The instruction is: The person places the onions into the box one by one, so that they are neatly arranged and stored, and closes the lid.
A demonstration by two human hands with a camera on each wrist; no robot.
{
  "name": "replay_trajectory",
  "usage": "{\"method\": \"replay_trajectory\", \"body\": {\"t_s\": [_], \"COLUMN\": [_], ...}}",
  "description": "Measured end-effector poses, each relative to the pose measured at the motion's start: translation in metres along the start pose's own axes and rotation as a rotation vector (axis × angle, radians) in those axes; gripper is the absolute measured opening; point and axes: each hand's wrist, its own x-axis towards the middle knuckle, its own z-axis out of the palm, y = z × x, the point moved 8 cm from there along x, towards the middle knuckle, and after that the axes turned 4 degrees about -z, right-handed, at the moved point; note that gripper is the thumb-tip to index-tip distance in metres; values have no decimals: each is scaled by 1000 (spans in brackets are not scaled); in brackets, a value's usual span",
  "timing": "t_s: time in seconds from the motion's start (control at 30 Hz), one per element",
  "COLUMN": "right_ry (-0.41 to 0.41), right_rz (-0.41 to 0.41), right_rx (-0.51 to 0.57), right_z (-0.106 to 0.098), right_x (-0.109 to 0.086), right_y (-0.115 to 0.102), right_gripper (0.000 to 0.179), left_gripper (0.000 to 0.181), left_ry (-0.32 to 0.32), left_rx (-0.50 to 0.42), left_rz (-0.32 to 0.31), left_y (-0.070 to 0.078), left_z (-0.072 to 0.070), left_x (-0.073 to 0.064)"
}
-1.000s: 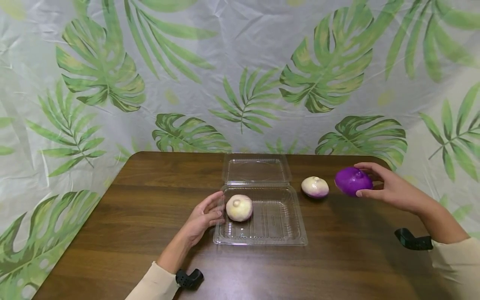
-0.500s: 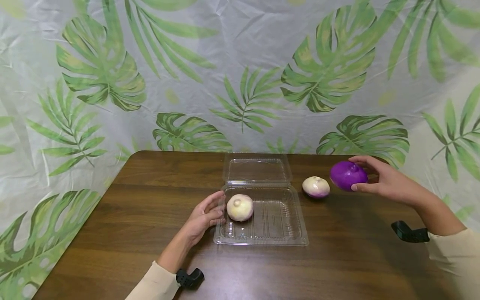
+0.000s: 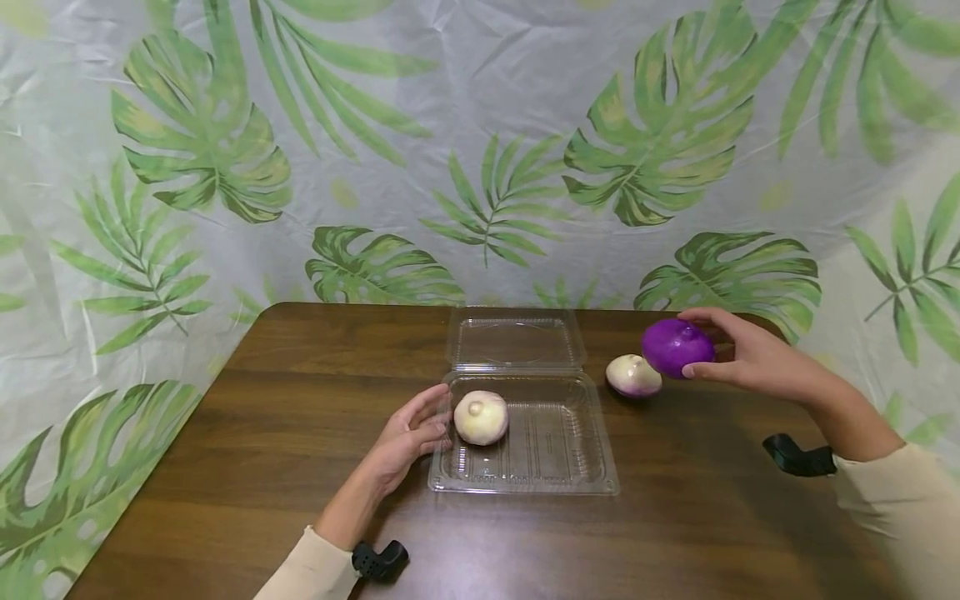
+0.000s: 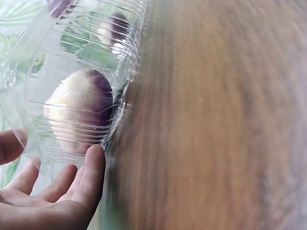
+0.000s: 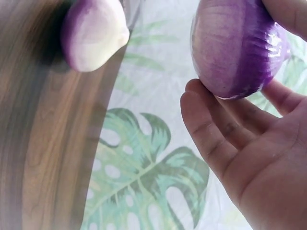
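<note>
Right hand (image 3: 738,358) holds a glossy deep-purple, onion-shaped bulb (image 3: 678,348) above a dark brown wood-grain table (image 3: 300,400)

In the head view, the purple bulb is in the air toward the table's far right corner, held between thumb and fingers. Below it and slightly left, a rounded cream bulb with a purple base (image 3: 630,377) lies on the table, right of a clear plastic hinged container (image 3: 555,482). The container's lid (image 3: 516,340) is folded back toward the table's far edge. Inside, close to the left wall, sits a round cream bulb with a small nub (image 3: 481,418). The left hand (image 3: 401,437) is at the container's left edge, its fingers relaxed and slightly spread. Beyond the table's far edge hangs a white cloth printed with green leaves (image 3: 495,208).

In the left wrist view, fingertips (image 4: 96,155) lie at the ribbed outer wall; the bulb inside shows through, purple side toward the table.

In the right wrist view, the purple bulb rests against the fingers, a gap separating it from the palm. The bulb on the table is well apart from it.
</note>
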Motion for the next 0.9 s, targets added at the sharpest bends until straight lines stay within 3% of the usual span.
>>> {"method": "replay_trajectory", "body": {"t_s": [0.13, 0.9], "right_ry": [-3, -126], "right_rz": [-47, -84], "right_rx": [4, 91], "right_z": [4, 46], "right_x": [5, 31], "right_y": [-8, -30], "right_gripper": [67, 65], "left_gripper": [63, 66], "left_ry": [1, 1], "left_rx": [-1, -1], "left_rz": [-4, 4], "left_y": [0, 1], "left_z": [0, 5], "left_x": [0, 4]}}
